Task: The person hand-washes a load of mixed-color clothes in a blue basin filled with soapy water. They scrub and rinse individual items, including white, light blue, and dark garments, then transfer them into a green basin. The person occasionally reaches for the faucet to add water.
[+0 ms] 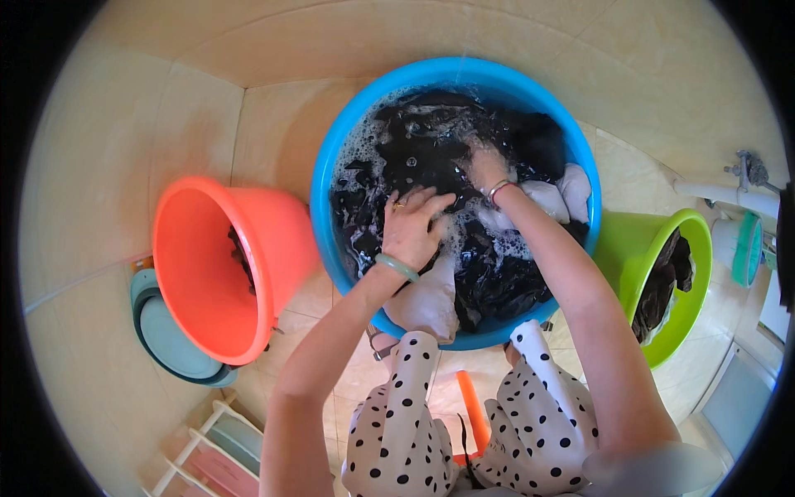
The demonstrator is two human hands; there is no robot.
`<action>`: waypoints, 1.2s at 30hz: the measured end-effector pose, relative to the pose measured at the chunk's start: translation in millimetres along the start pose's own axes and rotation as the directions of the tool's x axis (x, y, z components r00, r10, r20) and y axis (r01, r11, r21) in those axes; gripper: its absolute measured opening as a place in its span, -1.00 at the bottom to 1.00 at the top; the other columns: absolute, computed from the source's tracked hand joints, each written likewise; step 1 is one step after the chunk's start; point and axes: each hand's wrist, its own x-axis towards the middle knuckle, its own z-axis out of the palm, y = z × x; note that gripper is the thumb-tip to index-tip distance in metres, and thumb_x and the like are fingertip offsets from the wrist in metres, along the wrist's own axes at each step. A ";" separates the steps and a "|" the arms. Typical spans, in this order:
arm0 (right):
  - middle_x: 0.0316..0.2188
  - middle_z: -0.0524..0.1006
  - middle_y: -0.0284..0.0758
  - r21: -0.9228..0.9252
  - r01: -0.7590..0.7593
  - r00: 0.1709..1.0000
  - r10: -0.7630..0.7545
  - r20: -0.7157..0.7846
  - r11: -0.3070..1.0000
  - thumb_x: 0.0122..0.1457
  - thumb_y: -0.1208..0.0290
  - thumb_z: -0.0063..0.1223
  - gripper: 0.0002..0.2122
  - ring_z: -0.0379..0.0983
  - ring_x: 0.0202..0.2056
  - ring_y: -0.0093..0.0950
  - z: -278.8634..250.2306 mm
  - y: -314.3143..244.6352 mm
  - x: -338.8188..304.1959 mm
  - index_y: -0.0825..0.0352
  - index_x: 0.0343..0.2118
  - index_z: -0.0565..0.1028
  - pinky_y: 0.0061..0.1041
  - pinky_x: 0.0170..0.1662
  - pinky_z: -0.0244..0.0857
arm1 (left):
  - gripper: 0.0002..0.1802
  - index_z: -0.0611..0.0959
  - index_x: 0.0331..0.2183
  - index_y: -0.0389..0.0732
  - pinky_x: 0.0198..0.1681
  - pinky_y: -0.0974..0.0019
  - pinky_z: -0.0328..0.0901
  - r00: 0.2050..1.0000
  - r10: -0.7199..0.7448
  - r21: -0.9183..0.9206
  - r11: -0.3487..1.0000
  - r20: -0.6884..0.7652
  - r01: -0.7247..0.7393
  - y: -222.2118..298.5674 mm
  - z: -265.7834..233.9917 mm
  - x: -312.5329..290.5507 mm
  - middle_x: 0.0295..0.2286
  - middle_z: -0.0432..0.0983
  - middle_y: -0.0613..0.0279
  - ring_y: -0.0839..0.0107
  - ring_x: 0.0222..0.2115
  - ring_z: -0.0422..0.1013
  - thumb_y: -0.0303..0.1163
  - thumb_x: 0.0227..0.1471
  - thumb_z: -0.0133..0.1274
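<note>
A large blue tub (330, 149) holds soapy water and dark wet clothes (422, 141). Over the cloth on the near left lies my left hand (414, 228), fingers spread and bent a little, holding nothing that shows. My right hand (484, 166) reaches into the suds right of the middle; its fingertips are under water and foam, so any grip is hidden. White wet cloth (426, 302) hangs over the near rim below my left hand. More white cloth (546, 201) lies by my right wrist, against the tub's right side.
An orange-red bucket (207, 265) with dark cloth inside stands tilted at the left, near grey-green basins (170, 331). At the right, a lime green bucket (691, 306) holds dark clothes. A white rack (219, 447) is at lower left, a wall tap (749, 170) at far right.
</note>
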 end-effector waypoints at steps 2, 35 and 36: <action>-0.18 0.53 -0.03 0.506 -0.023 0.996 0.061 -0.058 0.862 0.08 0.32 0.18 -0.54 0.50 -0.14 -0.21 -0.4 -1.9 1.6 0.37 0.03 0.38 -0.31 -0.08 0.38 | -0.66 0.60 -0.04 -0.12 0.04 0.28 0.24 0.931 -0.365 -0.712 0.654 -0.001 0.256 9.1 5.9 5.8 -0.16 0.54 0.20 0.32 -0.14 0.46 -0.35 0.11 0.08; -0.54 0.51 -0.19 0.321 0.471 0.789 -0.229 -0.571 0.822 0.00 0.33 0.10 -0.83 0.49 -0.50 -0.14 -56.1 -85.9 -29.6 0.31 -0.60 0.49 -0.25 -0.43 0.41 | -0.54 0.47 -0.01 -0.16 0.06 0.16 0.29 0.856 -0.494 -0.971 -0.238 0.154 0.037 -7.7 10.7 48.5 -0.03 0.43 0.19 0.31 -0.02 0.39 -0.05 0.19 -0.12; -0.53 0.51 -0.16 0.244 0.430 0.798 -0.239 -0.554 0.869 0.02 0.33 0.09 -0.82 0.49 -0.49 -0.12 -47.9 -54.0 -14.8 0.33 -0.58 0.50 -0.23 -0.42 0.41 | -0.54 0.49 -0.03 -0.18 0.05 0.18 0.31 0.786 -0.590 -0.982 -0.151 0.184 0.117 17.2 -1.5 56.2 -0.06 0.46 0.19 0.32 -0.05 0.41 -0.07 0.19 -0.10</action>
